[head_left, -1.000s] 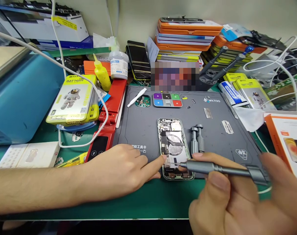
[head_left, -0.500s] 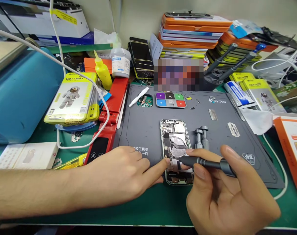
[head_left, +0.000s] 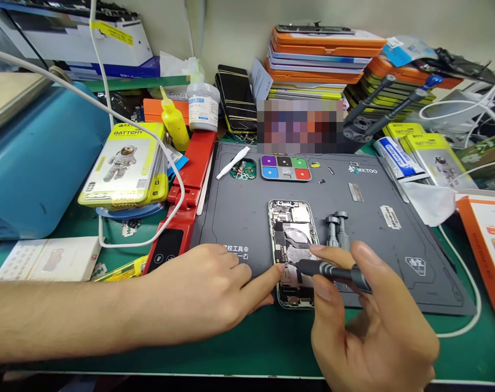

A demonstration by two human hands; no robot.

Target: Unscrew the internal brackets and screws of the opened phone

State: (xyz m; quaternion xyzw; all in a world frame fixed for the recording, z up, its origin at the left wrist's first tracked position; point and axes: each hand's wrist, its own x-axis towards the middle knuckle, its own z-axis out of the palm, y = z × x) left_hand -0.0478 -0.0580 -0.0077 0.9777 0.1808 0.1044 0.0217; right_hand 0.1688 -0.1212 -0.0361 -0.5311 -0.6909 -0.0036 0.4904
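Observation:
An opened smartphone (head_left: 298, 245) lies on the dark work mat (head_left: 255, 218), its inner boards and a round coil part exposed. With my left hand (head_left: 218, 288) I hold the phone at its lower left edge; the index fingertip presses on the rim and another fingertip is beside it. My right hand (head_left: 382, 321) is closed around a dark grey screwdriver (head_left: 329, 270), tilted low over the phone's lower middle. The driver's tip points left, close to my left index fingertip; whether it touches a screw cannot be made out.
Two grey screwdrivers (head_left: 338, 226) stand right of the phone. Behind it lie a coloured screw tray (head_left: 286, 167) and a white pry tool (head_left: 233, 162). Battery boxes (head_left: 123, 163), a red folding device (head_left: 190, 179) and a white cable (head_left: 180, 201) are on the left. An orange box (head_left: 486, 256) is on the right.
My right hand has shifted slightly left, and its thumb and fingers have moved on the screwdriver, whose handle is now more covered. My left hand stays at the phone's edge.

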